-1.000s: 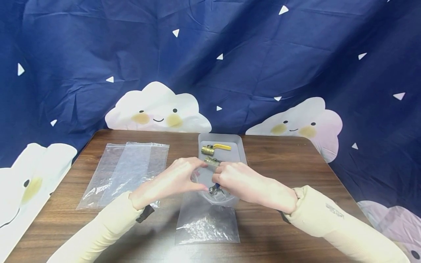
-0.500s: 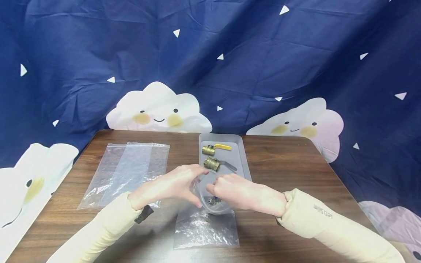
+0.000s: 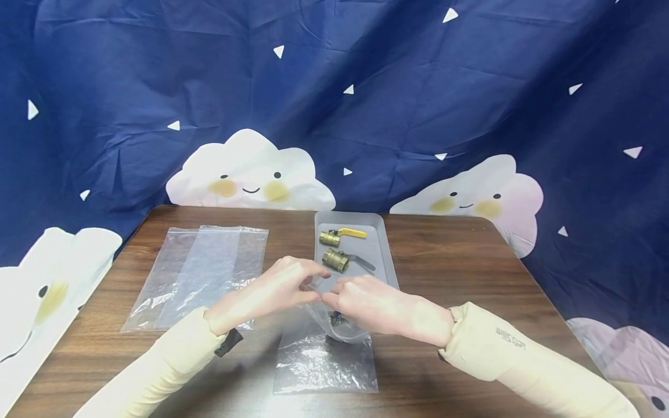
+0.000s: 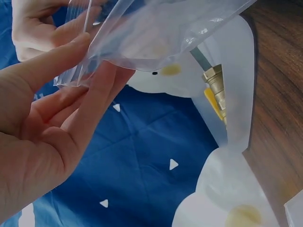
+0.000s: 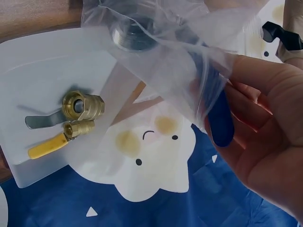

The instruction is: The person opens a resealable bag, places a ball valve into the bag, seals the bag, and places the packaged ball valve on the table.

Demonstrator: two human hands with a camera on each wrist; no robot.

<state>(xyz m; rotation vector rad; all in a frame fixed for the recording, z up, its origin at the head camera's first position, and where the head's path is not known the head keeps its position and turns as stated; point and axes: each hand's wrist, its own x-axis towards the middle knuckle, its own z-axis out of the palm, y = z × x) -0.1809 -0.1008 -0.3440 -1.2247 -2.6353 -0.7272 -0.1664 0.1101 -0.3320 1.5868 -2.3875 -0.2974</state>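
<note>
My left hand (image 3: 277, 287) pinches the zip edge of a clear zip bag (image 4: 142, 33) between thumb and fingers. The bag's lower part (image 3: 326, 366) spreads over the table toward me. Opposite, at the bag's mouth, my right hand (image 3: 373, 299) holds a ball valve by its blue lever handle (image 5: 221, 120), which sticks out past the bag's edge. The metal valve body (image 5: 135, 33) shows through the plastic, inside the bag. In the head view the right hand covers most of this valve. Both hands' fingertips are close together there.
Behind the hands stands a grey plastic tray (image 3: 384, 247). In it lie a brass ball valve with a yellow handle (image 3: 330, 237) and another with a grey handle (image 3: 335, 260). Flat clear zip bags (image 3: 209, 278) overlap at left on the wooden table (image 3: 449, 249).
Both hands have come slightly toward me with the bag, uncovering the grey-handled valve in the tray. The right hand has shifted left, closer to the left fingertips.
</note>
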